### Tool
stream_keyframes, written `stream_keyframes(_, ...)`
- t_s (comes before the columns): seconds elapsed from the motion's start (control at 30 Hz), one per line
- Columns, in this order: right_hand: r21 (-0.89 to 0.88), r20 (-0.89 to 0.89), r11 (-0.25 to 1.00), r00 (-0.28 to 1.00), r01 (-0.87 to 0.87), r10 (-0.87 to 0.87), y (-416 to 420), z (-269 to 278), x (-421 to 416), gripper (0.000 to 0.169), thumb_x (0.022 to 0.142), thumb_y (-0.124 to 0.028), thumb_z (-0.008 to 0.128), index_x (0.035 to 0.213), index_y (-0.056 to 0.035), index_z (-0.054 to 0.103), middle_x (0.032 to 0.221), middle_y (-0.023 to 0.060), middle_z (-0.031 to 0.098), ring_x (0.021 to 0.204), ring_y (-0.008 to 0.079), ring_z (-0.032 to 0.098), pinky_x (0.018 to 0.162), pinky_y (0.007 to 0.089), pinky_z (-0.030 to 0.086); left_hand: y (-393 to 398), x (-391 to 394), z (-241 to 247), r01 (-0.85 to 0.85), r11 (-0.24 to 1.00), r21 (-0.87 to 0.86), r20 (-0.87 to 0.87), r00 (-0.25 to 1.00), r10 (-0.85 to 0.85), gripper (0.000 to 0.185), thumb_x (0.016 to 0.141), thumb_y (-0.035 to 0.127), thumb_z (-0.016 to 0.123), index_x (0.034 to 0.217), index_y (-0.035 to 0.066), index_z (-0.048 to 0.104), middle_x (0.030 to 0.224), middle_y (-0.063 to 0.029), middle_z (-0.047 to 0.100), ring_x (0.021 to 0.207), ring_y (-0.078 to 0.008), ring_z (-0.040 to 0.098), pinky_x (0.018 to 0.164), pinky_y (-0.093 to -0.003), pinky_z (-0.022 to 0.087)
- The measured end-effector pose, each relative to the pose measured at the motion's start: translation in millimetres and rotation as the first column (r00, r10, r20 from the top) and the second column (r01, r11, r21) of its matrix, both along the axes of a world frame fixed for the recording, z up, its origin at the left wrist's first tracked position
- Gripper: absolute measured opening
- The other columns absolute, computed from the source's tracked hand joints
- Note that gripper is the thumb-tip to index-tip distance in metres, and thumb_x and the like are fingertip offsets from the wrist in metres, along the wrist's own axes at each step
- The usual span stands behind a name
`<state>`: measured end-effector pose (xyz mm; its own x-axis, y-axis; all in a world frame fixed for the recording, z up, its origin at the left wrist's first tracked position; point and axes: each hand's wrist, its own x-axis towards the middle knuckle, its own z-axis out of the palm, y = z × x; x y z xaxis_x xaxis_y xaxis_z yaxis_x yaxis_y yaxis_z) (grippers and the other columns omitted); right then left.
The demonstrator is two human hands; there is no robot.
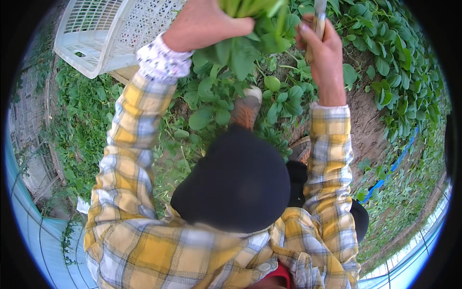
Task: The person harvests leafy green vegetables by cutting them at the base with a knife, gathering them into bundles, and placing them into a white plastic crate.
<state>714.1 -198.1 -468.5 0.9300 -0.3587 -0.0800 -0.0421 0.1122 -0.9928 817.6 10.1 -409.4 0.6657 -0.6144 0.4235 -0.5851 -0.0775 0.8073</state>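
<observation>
My left hand grips a bunch of leafy greens at the top of the view, thumb across it. Pale green stalks point upward and broad leaves hang below the hand. In my right hand is a knife, its light wooden handle in the fist. The blade points up and runs out of the picture at the top edge. Both hands are raised above low leafy plants, with the knife just right of the bunch.
A white perforated plastic crate stands at upper left. Dense leafy plants grow at right beside bare soil. A blue hose or strip lies at right. My shoe stands among plants; plastic sheeting curves along the lower left rim.
</observation>
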Motion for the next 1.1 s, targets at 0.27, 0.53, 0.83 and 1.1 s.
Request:
stream_keyframes(0.27,-0.397,-0.557,0.774,0.800,-0.493,0.223,30.5,-84.4,-48.2,0.034,0.086,-0.031,0.065,0.102,-0.0032,0.057,0.092,0.0240,0.066,0.088,0.0403,0.065,0.077,0.0479,0.051,66.8,-13.8,-14.6,-0.179,0.746,0.641,0.138,0.983,0.118,0.058,0.063,0.018,0.073,0.118,0.005,0.061,0.085,-0.0144,0.069,0.076,-0.0263,0.069,0.070,-0.0364,0.056)
stream_keyframes(0.53,-0.450,-0.571,0.683,0.773,-0.575,0.275,85.3,-137.6,-33.4,0.033,0.090,-0.030,0.059,0.106,-0.0018,0.053,0.089,0.0267,0.067,0.087,0.0464,0.063,0.078,0.0550,0.049,52.7,-39.3,-115.1,0.202,0.145,0.969,-0.170,0.963,-0.209,0.053,0.059,0.017,0.072,0.109,0.004,0.063,0.145,-0.0254,0.038,0.085,-0.0404,0.067,0.082,-0.0454,0.052)
stream_keyframes(0.83,-0.476,-0.670,0.552,0.689,-0.684,0.276,93.2,-153.6,-42.5,0.025,0.092,-0.024,0.054,0.101,-0.0007,0.054,0.086,0.0263,0.068,0.083,0.0442,0.066,0.075,0.0525,0.052,84.7,-34.6,-156.8,0.176,0.048,0.983,-0.165,0.970,-0.180,0.044,0.059,0.018,0.071,0.099,0.001,0.066,0.147,-0.0300,0.034,0.093,-0.0407,0.066,0.087,-0.0442,0.051)
stream_keyframes(1.1,-0.606,-0.553,0.525,0.791,-0.598,0.262,101.8,-160.4,-30.5,0.023,0.091,-0.020,0.055,0.100,0.0003,0.052,0.087,0.0234,0.067,0.077,0.0437,0.066,0.069,0.0531,0.052,72.1,-26.5,-164.9,0.274,-0.070,0.959,-0.277,0.960,-0.042,0.047,0.057,0.021,0.074,0.099,0.001,0.065,0.137,-0.0256,0.045,0.095,-0.0400,0.066,0.085,-0.0440,0.053)
